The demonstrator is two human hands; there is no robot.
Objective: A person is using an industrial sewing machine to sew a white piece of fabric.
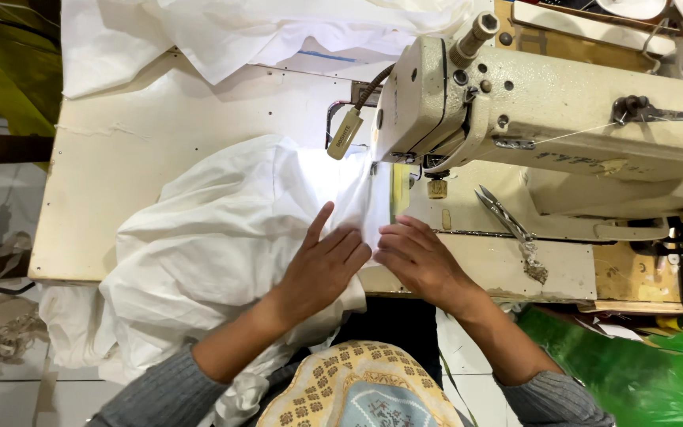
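Observation:
A bunched white fabric (pixel 215 229) lies over the cream sewing table (pixel 120 150) and hangs off its near edge. My left hand (pixel 322 265) rests flat on the fabric with fingers spread, pressing it down just before the needle area. My right hand (pixel 416 257) lies flat next to it, fingertips on the fabric's edge. The cream sewing machine (pixel 531 103) stands at the right, its head above the lit seam area (pixel 373 170).
A small lamp on a flexible neck (pixel 345 130) lights the fabric. Metal snips (pixel 507 221) lie on the machine bed at right. More white cloth (pixel 223 32) is piled at the table's far edge. Green plastic (pixel 634 364) sits lower right.

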